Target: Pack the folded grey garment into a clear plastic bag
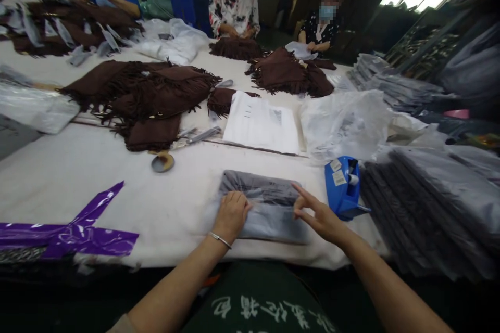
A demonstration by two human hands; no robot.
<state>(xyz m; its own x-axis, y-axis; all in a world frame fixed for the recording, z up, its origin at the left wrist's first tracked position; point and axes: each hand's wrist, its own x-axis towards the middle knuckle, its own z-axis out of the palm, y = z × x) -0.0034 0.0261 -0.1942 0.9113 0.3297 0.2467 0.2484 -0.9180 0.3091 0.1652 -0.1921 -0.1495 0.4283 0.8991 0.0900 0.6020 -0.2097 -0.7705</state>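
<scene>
A flat clear plastic bag point(269, 221) with something grey inside lies on the table in front of me. My left hand point(233, 212) rests on the bag's left part, its fingers curled together on the film; the fingertips are partly hidden. At the right edge is my right hand point(317, 216), its index finger stretched out and its thumb apart, with nothing visible between them. Just right of that hand stands a blue tape dispenser point(336, 192).
Packed dark items in plastic bags point(425, 208) are stacked at right. Behind lie white papers point(261, 124), clear bags point(344, 119), a tape roll point(162, 162) and brown fringed bags point(156, 86). Purple tape point(78, 237) marks the left front. Three people work across the table point(187, 195).
</scene>
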